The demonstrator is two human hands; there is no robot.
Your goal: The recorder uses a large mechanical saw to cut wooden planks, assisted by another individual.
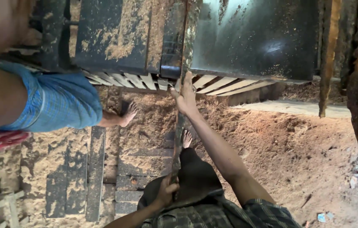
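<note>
Long rough plank (pixel 178 139) runs up centre of frame, near end low centre, far end on dark machine table (pixel 255 38) at top. Left hand (pixel 167 188) closed round near end; right hand (pixel 186 96) open, flat against plank just short of table edge. Judgement: feed barely begun, most of length left on near side. Sawdust (pixel 297 147) thick over floor and table; slatted rollers (pixel 225 85) below table. Second person's blue-clothed leg (pixel 56 103), bare foot (pixel 128 113), left.

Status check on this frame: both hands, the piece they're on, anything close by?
Left hand gripping near end of the long narrow plank. Right hand pressed on its far part at the machine table. Another person's bare foot beside the plank, on sawdust.
</note>
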